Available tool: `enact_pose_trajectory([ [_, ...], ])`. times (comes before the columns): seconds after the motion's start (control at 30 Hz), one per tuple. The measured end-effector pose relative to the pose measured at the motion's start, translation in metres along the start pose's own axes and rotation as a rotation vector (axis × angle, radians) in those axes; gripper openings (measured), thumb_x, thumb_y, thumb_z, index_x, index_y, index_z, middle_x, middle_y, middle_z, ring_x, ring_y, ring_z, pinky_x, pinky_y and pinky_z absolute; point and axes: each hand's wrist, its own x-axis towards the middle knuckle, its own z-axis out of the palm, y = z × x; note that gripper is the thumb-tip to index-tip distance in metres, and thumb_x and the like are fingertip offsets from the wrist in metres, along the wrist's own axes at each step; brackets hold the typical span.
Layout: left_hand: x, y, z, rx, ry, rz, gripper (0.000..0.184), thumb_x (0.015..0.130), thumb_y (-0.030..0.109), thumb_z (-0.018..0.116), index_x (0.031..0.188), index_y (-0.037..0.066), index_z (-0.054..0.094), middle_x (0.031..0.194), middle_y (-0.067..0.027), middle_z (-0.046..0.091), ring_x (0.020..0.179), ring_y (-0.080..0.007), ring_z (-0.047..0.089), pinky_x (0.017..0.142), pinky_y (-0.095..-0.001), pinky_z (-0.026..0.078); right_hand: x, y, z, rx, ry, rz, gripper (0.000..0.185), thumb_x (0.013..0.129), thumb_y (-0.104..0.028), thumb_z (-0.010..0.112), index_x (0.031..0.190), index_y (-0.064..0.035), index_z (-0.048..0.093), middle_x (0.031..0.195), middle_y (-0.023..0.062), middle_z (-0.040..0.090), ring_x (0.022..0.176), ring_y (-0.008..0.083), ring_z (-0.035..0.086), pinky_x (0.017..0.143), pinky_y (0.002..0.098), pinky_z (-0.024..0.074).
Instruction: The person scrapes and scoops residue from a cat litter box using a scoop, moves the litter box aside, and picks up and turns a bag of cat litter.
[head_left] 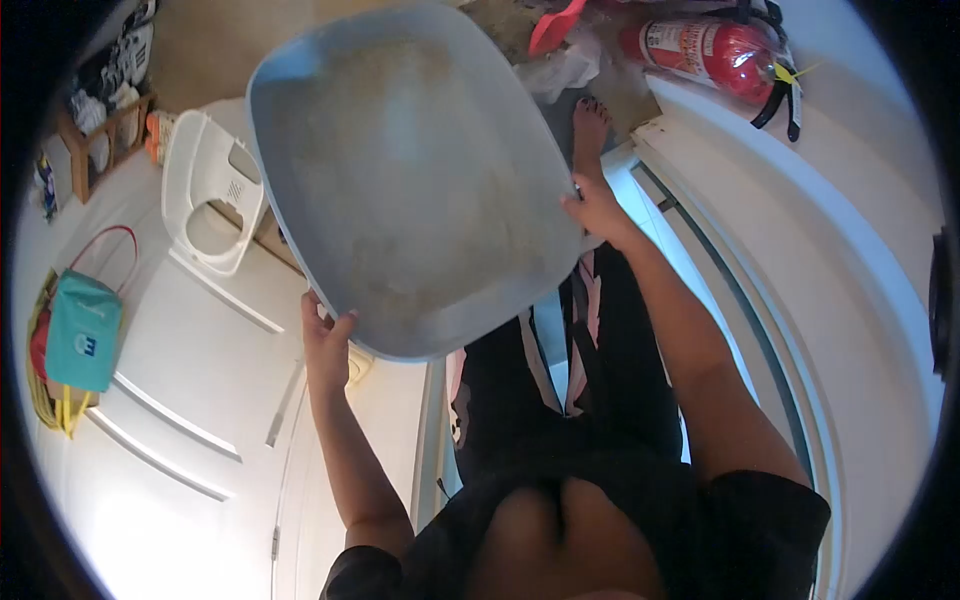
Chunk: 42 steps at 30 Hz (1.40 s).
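A large grey plastic litter tray [420, 180], rounded at the corners, is held up in front of me and tilted so its inside faces me. Brownish stains mark its bottom. My left hand [328, 335] is closed on the rim at the near left corner, thumb over the edge. On the right side, my right hand [600, 212] grips the rim, its other fingers partly hidden behind the wall. Left of the tray is a white plastic hood [215, 190] with a round opening.
A red fire extinguisher [705, 52] in clear wrap is at the upper right, near a red scoop-like thing [556, 25] and a crumpled plastic bag [565, 72]. A teal bag [85, 330] hangs on the white door [200, 400]. A wooden rack [100, 150] is at upper left.
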Motion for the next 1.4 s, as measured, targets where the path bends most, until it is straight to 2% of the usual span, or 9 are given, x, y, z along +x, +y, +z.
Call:
enact_pose_trajectory([
  [0.1,0.012,-0.059,-0.029,-0.208,-0.056,-0.043,0.042,0.072,-0.002,0.052,0.111,0.001,0.040,0.103,-0.0065,0.051,0.097,-0.0174,0.048,0.086,-0.0303,0.038,-0.005,-0.016,0.018,0.363,-0.309,0.309,0.069,0.079,-0.014,0.059,0.137,-0.0123,0.021,0.117,0.0140,0.049,0.096,0.0272,0.054,0.065,0.0378,0.0514],
  [0.3,0.073,-0.140,-0.049,-0.263,-0.044,0.034,0.044,0.077,0.003,0.052,0.118,0.000,0.037,0.109,-0.0101,0.050,0.099,-0.0190,0.048,0.090,-0.0301,0.036,0.023,-0.039,0.063,0.341,-0.101,0.089,0.069,0.077,0.000,0.054,0.137,-0.0143,0.023,0.112,0.0133,0.052,0.089,0.0226,0.057,0.063,0.0324,0.0505],
  [0.43,0.093,-0.184,-0.032,0.036,0.219,0.027,0.047,0.084,0.016,0.054,0.124,-0.002,0.036,0.117,-0.0144,0.049,0.109,-0.0208,0.046,0.094,-0.0298,0.034,0.053,-0.070,0.092,0.375,-0.012,-0.047,0.072,0.077,0.004,0.051,0.139,-0.0161,0.021,0.113,0.0138,0.053,0.091,0.0228,0.057,0.066,0.0338,0.0528],
  [0.57,0.058,-0.197,-0.027,-0.018,-0.151,-0.010,0.036,0.085,0.014,0.053,0.118,0.001,0.046,0.113,-0.0121,0.054,0.109,-0.0215,0.049,0.092,-0.0308,0.036,0.102,-0.109,0.111,0.264,0.074,-0.031,0.071,0.076,0.004,0.048,0.139,-0.0170,0.022,0.116,0.0139,0.051,0.092,0.0247,0.058,0.067,0.0365,0.0537],
  [0.73,0.037,-0.239,-0.006,-0.104,-0.137,-0.044,0.028,0.085,0.012,0.052,0.111,0.004,0.051,0.107,-0.0103,0.056,0.102,-0.0198,0.052,0.091,-0.0306,0.039,0.170,-0.165,0.121,0.238,0.086,-0.131,0.066,0.076,-0.006,0.055,0.135,-0.0201,0.031,0.107,0.0104,0.055,0.088,0.0218,0.057,0.063,0.0350,0.0508],
  [1.0,0.035,-0.229,0.049,-0.312,-0.128,-0.356,0.017,0.086,0.012,0.048,0.100,0.003,0.052,0.098,-0.0051,0.056,0.090,-0.0145,0.051,0.080,-0.0276,0.040,0.283,-0.217,0.114,0.215,0.028,-0.176,0.067,0.081,0.000,0.051,0.138,-0.0230,0.023,0.120,0.0092,0.048,0.097,0.0258,0.056,0.079,0.0445,0.0498],
  [1.2,0.059,-0.229,0.116,-0.402,-0.163,-0.292,0.018,0.086,0.009,0.049,0.102,0.002,0.052,0.098,-0.0074,0.058,0.094,-0.0149,0.052,0.085,-0.0266,0.039,0.368,-0.207,0.105,-0.168,0.185,-0.372,0.067,0.081,-0.005,0.055,0.138,-0.0118,0.020,0.121,0.0110,0.047,0.091,0.0230,0.057,0.078,0.0365,0.0498],
  [1.3,0.064,-0.209,0.122,-0.415,-0.161,-0.255,0.020,0.085,0.010,0.048,0.104,0.002,0.051,0.096,-0.0095,0.059,0.090,-0.0168,0.054,0.081,-0.0280,0.040,0.336,-0.224,0.089,-0.003,0.135,-0.277,0.064,0.075,-0.013,0.061,0.133,-0.0082,0.034,0.101,0.0173,0.060,0.090,0.0286,0.059,0.082,0.0358,0.0455],
  [1.4,0.070,-0.178,0.106,-0.336,-0.202,-0.265,0.021,0.084,0.009,0.048,0.104,0.001,0.050,0.098,-0.0096,0.058,0.091,-0.0160,0.053,0.081,-0.0271,0.040,0.311,-0.224,0.072,-0.281,-0.011,-0.394,0.035,0.081,-0.022,0.054,0.109,-0.0027,0.051,0.092,0.0190,0.061,0.088,0.0304,0.059,0.075,0.0387,0.0457],
])
